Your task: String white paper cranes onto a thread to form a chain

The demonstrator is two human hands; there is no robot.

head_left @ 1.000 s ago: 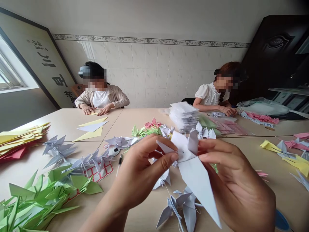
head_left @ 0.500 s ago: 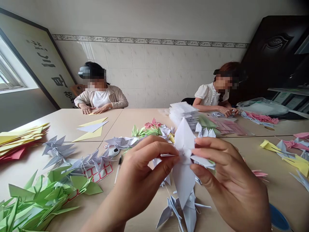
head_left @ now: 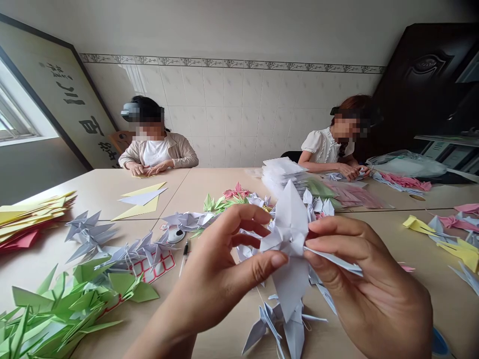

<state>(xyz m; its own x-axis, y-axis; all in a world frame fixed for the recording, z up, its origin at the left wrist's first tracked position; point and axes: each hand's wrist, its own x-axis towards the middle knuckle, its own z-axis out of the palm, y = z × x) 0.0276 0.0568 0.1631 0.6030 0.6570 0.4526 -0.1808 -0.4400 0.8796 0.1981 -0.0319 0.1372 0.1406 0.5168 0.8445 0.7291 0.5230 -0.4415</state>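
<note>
Between my hands stands a white origami crane, one wing pointing up and the other down, with its folded centre facing me. My right hand pinches it from the right at the base of a narrow folded point, which sticks out between the fingers. On the other side, the thumb of my left hand lies across the front of the crane, below its centre. That hand's index finger is bent and off the paper, and its other fingertips are partly hidden behind the crane. Below hang or lie more white cranes with thread showing.
Green cranes are heaped at left front, near white cranes and a pen. Stacked coloured paper is at far left. Plastic bags lie mid-table. Two people sit opposite, their hands on paper.
My left finger and thumb have come apart from their pinch, and the crane's left part shows wider. My right hand and the crane have shifted slightly right.
</note>
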